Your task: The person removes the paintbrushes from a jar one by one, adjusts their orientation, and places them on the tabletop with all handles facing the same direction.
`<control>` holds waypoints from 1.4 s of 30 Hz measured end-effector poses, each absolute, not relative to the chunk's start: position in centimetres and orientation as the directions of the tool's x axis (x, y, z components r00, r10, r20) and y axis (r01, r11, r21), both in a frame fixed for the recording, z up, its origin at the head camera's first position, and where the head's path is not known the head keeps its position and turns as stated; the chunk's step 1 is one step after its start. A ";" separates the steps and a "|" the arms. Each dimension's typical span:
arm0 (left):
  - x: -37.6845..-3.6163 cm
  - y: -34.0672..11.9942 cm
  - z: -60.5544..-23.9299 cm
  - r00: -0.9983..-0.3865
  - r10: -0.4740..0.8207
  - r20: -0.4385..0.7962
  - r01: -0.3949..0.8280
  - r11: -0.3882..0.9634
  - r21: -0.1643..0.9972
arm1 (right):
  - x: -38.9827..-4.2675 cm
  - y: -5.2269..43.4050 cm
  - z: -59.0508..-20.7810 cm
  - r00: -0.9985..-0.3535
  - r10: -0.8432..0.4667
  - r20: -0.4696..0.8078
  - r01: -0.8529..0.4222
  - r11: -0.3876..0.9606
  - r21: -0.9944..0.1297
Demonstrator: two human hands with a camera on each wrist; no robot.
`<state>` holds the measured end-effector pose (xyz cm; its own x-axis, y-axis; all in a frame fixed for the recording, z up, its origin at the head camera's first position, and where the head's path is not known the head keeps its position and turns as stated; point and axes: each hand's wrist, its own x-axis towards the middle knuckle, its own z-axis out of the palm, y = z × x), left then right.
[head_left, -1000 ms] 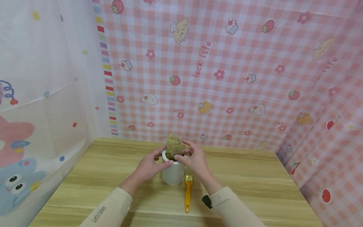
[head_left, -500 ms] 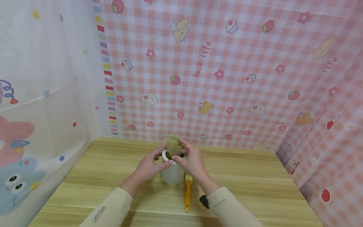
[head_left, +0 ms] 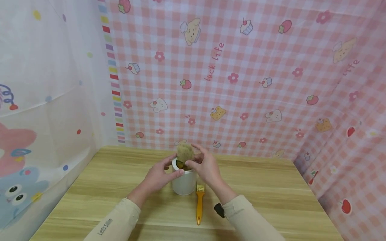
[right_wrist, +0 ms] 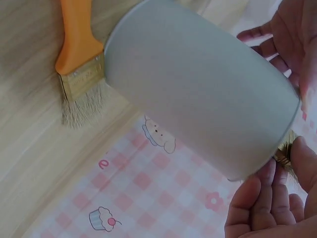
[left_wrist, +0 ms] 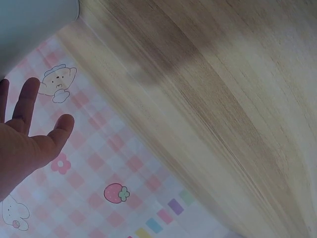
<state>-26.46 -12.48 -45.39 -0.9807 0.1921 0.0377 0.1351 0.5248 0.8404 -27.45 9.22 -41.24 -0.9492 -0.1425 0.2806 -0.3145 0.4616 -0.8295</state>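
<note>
At the rim of the white can (head_left: 184, 184), I log left hand (head_left: 158, 175) fingers spread, right hand (head_left: 208, 168) fingers pinching a brush (head_left: 185, 153)

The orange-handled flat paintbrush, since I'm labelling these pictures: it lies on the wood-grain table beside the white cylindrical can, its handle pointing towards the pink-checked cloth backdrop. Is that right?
Not quite: the head view shows the handle pointing away from the cloth backdrop. The flat paintbrush does lie on the table beside the white can.
</note>
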 end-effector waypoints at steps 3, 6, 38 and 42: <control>-26.5 -12.5 -45.4 -0.980 0.193 0.042 0.140 0.531 0.835 | -27.5 9.5 -40.7 -0.935 -0.164 0.314 -0.355 0.457 -0.816; -26.5 -12.5 -45.3 -0.980 0.193 0.045 0.143 0.529 0.837 | -27.6 9.8 -40.5 -0.927 -0.183 0.327 -0.375 0.447 -0.813; -26.7 -12.3 -45.6 -0.986 0.167 0.029 0.113 0.518 0.848 | -28.5 12.4 -37.2 -0.935 -0.003 0.354 -0.340 0.284 -0.896; -26.7 -12.3 -45.6 -0.986 0.167 0.030 0.114 0.524 0.844 | -28.8 13.2 -36.8 -0.936 0.025 0.352 -0.336 0.243 -0.910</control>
